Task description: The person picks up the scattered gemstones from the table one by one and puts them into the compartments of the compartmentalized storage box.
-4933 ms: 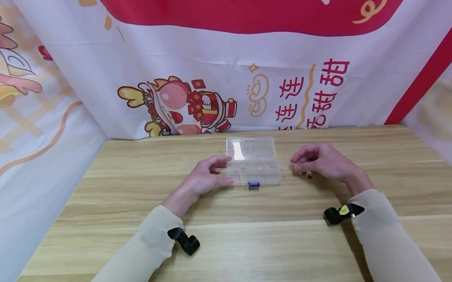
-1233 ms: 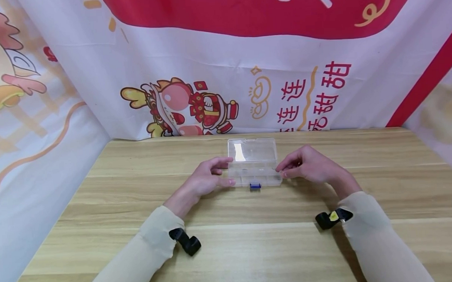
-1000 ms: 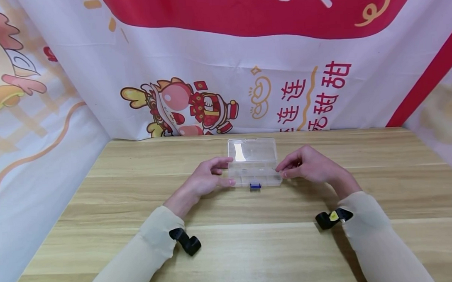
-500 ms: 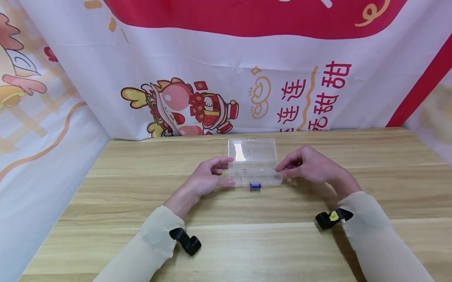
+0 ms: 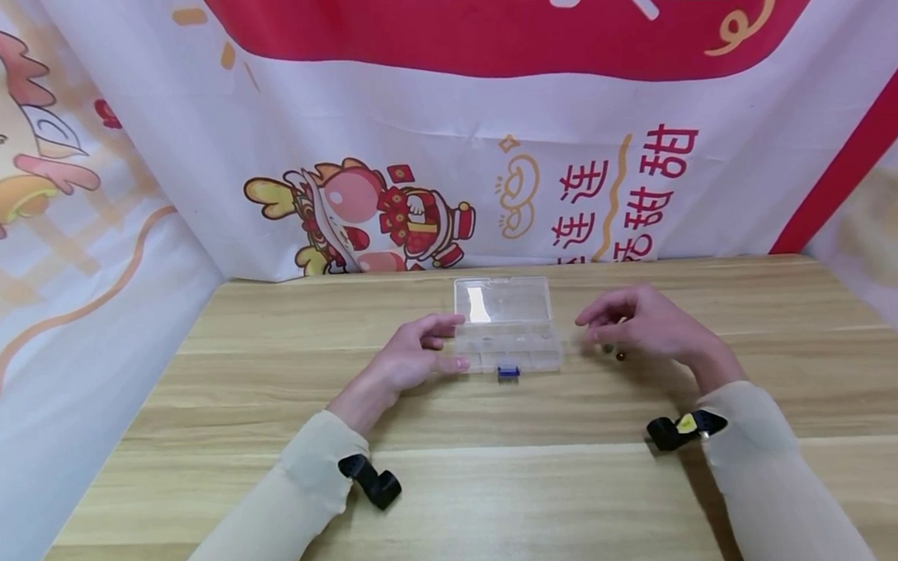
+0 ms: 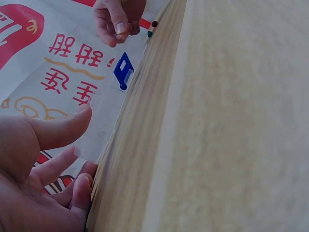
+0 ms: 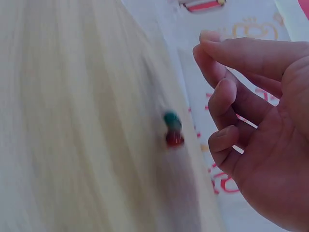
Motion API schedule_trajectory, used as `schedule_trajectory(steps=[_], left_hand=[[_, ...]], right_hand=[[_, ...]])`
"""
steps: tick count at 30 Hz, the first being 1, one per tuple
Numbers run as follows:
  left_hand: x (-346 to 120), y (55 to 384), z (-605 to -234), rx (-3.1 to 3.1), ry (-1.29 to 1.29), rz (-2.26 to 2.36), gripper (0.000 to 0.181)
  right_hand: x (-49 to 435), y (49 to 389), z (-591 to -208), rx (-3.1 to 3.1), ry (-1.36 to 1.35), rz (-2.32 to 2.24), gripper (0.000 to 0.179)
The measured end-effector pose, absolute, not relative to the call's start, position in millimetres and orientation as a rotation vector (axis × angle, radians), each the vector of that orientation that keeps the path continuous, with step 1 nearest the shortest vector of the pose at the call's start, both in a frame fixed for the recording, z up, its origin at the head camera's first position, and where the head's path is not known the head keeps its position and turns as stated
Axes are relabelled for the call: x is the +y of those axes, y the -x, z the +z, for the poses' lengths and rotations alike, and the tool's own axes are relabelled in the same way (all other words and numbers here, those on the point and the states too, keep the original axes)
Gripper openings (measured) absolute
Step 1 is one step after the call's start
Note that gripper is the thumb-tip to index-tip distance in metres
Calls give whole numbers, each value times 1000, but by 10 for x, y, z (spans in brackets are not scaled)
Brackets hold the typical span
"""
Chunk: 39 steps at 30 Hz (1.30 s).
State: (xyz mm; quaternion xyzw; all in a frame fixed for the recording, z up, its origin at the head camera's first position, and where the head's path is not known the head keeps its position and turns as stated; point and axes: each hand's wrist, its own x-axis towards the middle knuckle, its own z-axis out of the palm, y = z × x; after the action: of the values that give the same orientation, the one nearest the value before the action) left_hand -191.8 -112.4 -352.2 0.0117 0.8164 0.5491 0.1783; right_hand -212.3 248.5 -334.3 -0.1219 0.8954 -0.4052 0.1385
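A clear plastic compartment box (image 5: 509,360) stands on the table with its lid (image 5: 512,300) raised at the back and a blue latch (image 5: 507,372) at its front. My left hand (image 5: 414,356) holds the box's left end, thumb at the front corner and index finger at the back. Right of the box, my right hand (image 5: 643,323) hovers with loosely bent fingers, thumb and index tip a little apart, nothing visible between them. Just below it lie two small shiny beads, a green bead (image 7: 171,119) and a dark red bead (image 7: 175,138), side by side on the wood.
The wooden table (image 5: 501,493) ends at a white and red printed cloth (image 5: 428,108) hanging behind it. Another printed cloth (image 5: 70,269) hangs on the left. Each sleeve carries a black wrist camera, one on the left (image 5: 370,481) and one on the right (image 5: 684,429).
My right hand has moved right, from the box's right end to above the beads, which show again beside it. The left hand keeps its place on the box.
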Motion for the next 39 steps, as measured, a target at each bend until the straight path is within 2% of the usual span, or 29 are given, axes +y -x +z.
schedule_trajectory(steps=[6,12,26,39], left_hand=[[-1133,1923,-3542,2300,-20,1555,65],[-1140,1923,-3541,2304,-26,1547,66],[-1109,1929,-3545,2296,-42,1556,67],[-1122,1959,-3511,2291,-46,1530,66]], right_hand=[[2767,2147,-3485,2572,268,-1205,32],[2942,2164,-3575,2508,271,-1272,31],[2987,2175,-3629,2543,424,-1205,24],[2887,2183,-3586,2540,445,-1116,22]])
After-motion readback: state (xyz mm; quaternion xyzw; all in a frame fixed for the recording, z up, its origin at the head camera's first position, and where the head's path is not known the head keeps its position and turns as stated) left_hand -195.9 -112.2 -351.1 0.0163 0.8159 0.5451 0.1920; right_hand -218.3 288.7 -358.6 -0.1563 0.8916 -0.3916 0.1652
